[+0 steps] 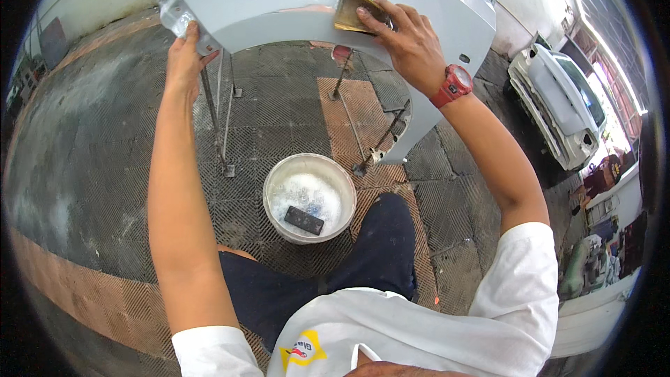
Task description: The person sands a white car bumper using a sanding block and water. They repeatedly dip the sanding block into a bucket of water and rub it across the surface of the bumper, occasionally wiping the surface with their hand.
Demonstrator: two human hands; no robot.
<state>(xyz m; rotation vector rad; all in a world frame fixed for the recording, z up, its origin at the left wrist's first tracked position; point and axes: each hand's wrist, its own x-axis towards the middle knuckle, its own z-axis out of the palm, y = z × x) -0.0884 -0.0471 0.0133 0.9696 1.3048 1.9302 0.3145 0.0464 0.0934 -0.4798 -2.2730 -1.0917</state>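
Note:
A grey car fender (279,0) with a curved wheel arch is propped up in front of me. My left hand (185,63) is closed on the bare-metal flange at the fender's left end. On the panel above the arch, my right hand (408,38), with a red watch (453,84) on its wrist, presses a brownish piece of sandpaper (352,12) flat, fingers over its right part. Whether a block lies beneath the sandpaper is hidden. A pinkish worn patch (310,9) shows on the panel left of the sandpaper.
Below the arch, a white bucket (272,167) holds foamy water, with a black rectangular block (303,220) in it. Thin metal stand legs (222,126) rise from the ridged tile floor (279,105). A partly stripped car (558,98) stands at the right, near cluttered shelving (607,223).

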